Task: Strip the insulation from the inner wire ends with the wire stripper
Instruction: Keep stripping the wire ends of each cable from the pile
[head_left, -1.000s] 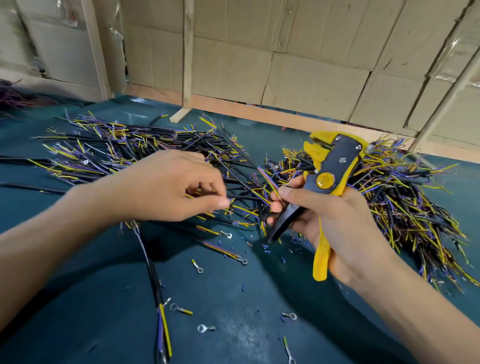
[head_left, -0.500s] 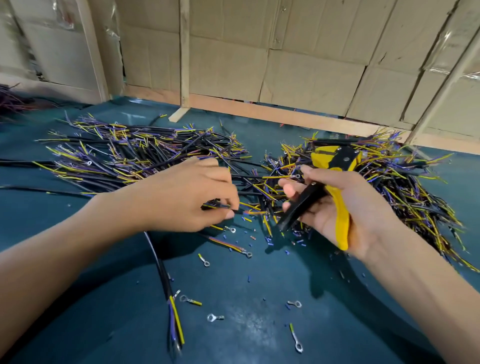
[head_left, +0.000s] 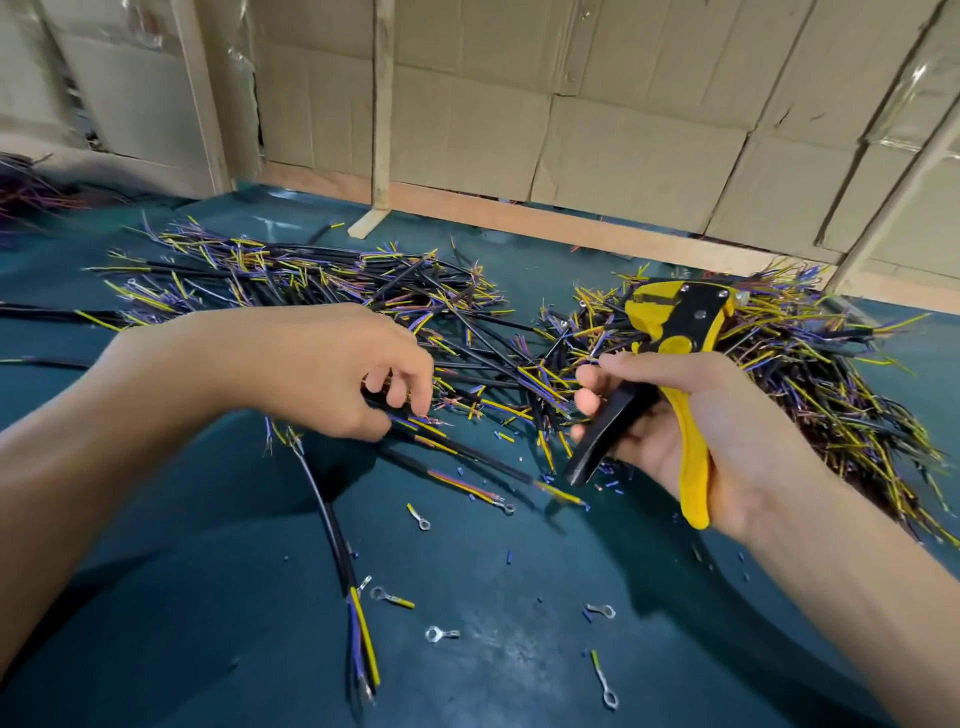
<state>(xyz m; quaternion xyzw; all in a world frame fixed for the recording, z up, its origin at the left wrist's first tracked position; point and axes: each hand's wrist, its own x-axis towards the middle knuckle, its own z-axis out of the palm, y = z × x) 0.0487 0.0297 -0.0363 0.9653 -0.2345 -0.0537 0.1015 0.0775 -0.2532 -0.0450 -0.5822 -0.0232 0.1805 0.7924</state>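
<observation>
The right hand (head_left: 711, 431) grips the yellow-and-black wire stripper (head_left: 670, 364) by its handles, head raised. To its left, the left hand (head_left: 332, 374) pinches a black sheathed cable (head_left: 415, 423) with yellow and purple inner wires against the teal tabletop (head_left: 208, 597).

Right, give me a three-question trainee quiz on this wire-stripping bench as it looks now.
1. True or false: the right hand holds the wire stripper with its head pointing away from the person.
2. What is the left hand doing? A) resting flat on the table B) reaching into the cable pile with curled fingers C) holding a ring terminal
3. Fill in: the loose ring terminal lies on the ____ table cover.

Key: 1 true; 2 B; 3 teal (dark blue-green).
</observation>
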